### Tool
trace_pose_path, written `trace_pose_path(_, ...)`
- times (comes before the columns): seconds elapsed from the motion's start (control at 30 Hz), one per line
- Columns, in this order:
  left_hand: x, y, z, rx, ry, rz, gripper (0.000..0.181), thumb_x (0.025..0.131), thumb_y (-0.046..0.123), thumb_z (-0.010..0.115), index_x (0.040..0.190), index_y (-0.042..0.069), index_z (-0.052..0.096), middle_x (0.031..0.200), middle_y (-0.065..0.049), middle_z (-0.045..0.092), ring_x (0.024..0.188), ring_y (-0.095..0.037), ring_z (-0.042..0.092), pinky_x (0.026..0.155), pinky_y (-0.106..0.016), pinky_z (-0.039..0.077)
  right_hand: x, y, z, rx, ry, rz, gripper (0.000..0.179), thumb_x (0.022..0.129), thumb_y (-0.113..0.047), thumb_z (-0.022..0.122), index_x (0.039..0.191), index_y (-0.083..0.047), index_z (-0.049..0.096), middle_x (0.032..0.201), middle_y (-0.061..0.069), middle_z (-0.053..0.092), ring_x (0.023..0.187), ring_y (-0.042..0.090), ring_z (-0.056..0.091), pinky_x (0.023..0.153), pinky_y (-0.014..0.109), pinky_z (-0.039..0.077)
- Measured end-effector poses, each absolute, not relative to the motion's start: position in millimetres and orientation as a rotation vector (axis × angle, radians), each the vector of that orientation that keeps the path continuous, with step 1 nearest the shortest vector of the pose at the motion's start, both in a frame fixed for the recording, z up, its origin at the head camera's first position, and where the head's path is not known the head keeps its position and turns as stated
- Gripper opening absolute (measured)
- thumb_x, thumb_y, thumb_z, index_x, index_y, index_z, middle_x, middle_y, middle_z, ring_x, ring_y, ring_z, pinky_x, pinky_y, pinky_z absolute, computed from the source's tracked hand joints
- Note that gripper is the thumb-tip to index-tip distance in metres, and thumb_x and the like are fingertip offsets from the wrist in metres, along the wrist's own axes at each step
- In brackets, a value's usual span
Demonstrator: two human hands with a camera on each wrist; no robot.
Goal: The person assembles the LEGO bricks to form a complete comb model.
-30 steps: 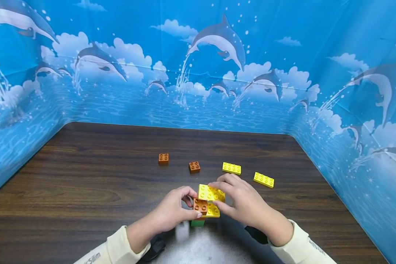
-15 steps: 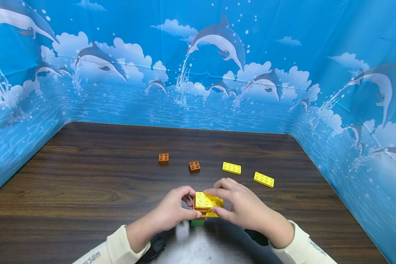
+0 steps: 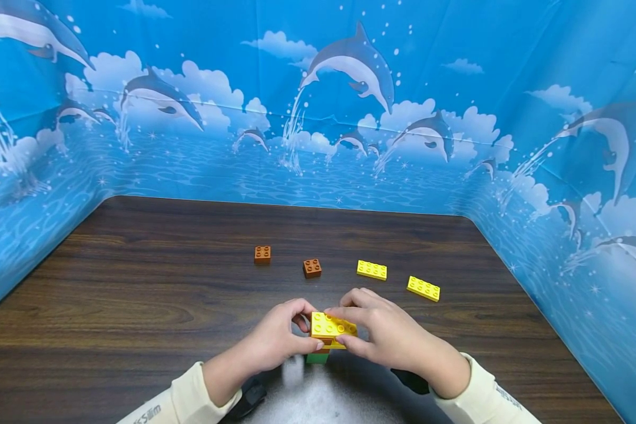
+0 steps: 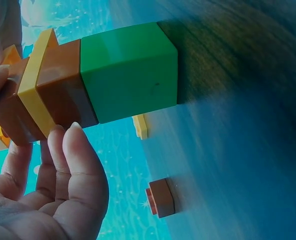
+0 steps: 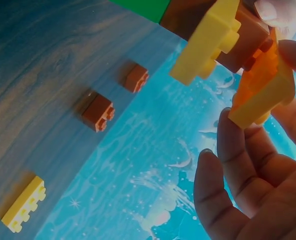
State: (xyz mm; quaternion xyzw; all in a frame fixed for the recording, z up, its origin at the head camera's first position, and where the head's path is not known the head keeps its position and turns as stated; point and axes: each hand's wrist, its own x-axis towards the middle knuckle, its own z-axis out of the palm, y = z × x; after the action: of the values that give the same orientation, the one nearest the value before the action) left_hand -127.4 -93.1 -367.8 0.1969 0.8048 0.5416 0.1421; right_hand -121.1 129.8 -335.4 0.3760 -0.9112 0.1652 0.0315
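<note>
A stack stands at the front middle of the table: a green block (image 4: 130,75) at the bottom, then a brown brick (image 4: 65,82), a yellow plate (image 4: 35,75) and an upper brown brick (image 5: 245,42). My left hand (image 3: 272,338) grips the stack from the left, thumb in front and fingers behind. My right hand (image 3: 389,327) pinches another yellow plate (image 3: 323,325) over the upper brown brick. That plate sits at a slant in the right wrist view, with brown studs still showing under it. Its right end is partly hidden by my fingers.
Behind the stack lie two loose brown bricks (image 3: 262,255) and two loose yellow plates (image 3: 372,270), spread across the dark wooden table (image 3: 138,282). A blue curtain (image 3: 318,176) printed with dolphins walls the table at the back and sides.
My right hand has brought its yellow plate down and slightly left, from above the stack onto the upper brown brick, covering its studs in the head view. The left hand has stayed in place.
</note>
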Motion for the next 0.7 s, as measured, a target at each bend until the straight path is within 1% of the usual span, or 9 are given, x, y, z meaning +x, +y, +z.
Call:
trace_pose_path(0.17, -127.5, -93.3, -369.2, 0.588, 2.331, 1.554, 0.034, 0.078, 0.01, 0.078, 0.106, 0.004, 0.061, 0.092, -0.003, 0.057, 0.084, -0.02, 0.052, 0.067, -0.029, 0.044, -121.3, 128.6, -331.2, 1.192, -2.821, 0.495, 0.038, 0.086, -0.023, 0.073, 0.123, -0.017, 0.067, 0.103, -0.006, 0.057, 0.089, 0.008, 0.048, 0.072, 0.024, 0.046)
trace_pose_path(0.43, -126.7, -92.9, -369.3, 0.617, 2.324, 1.56, 0.035, 0.079, 0.009, 0.078, 0.108, 0.003, 0.06, 0.092, -0.003, 0.058, 0.083, -0.018, 0.052, 0.066, -0.027, 0.045, -120.7, 126.5, -329.0, 1.189, -2.821, 0.433, 0.037, 0.085, -0.022, 0.074, 0.121, -0.017, 0.068, 0.101, -0.006, 0.057, 0.088, 0.008, 0.048, 0.071, 0.023, 0.046)
trace_pose_path(0.7, -128.1, -93.6, -369.8, 0.64, 2.345, 1.531, 0.035, 0.079, 0.012, 0.078, 0.107, 0.004, 0.06, 0.095, -0.002, 0.058, 0.083, -0.017, 0.052, 0.069, -0.029, 0.046, -119.0, 124.6, -329.3, 1.183, -2.802, 0.387, 0.039, 0.083, -0.023, 0.076, 0.121, -0.018, 0.069, 0.1, -0.004, 0.058, 0.086, 0.008, 0.048, 0.069, 0.021, 0.046)
